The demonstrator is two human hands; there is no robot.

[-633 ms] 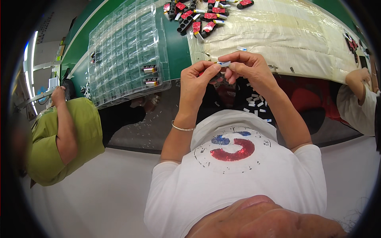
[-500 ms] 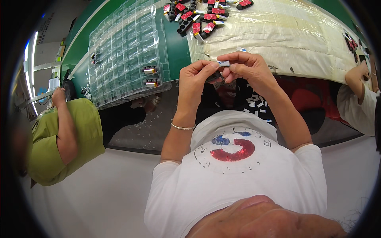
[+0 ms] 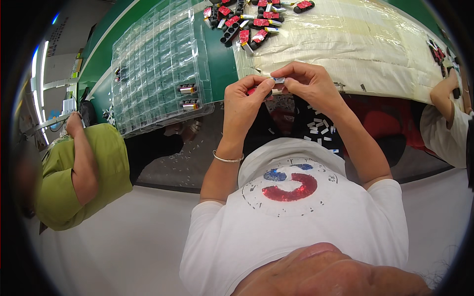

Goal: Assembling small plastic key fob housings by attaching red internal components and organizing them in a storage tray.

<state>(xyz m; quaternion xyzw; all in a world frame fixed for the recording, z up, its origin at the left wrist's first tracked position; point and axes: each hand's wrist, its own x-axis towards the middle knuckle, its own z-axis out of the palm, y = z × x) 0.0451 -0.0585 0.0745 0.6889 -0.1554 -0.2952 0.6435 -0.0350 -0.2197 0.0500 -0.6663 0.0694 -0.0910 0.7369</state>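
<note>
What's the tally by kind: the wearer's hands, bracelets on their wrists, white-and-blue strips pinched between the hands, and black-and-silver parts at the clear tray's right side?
Hands, left hand and right hand: 2
Bracelet: 1
White-and-blue strip: 1
Black-and-silver parts at the clear tray's right side: 2
Total: 6

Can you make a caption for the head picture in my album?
A left hand and a right hand pinch a small white-and-blue piece beside a clear plastic compartment tray.
</note>
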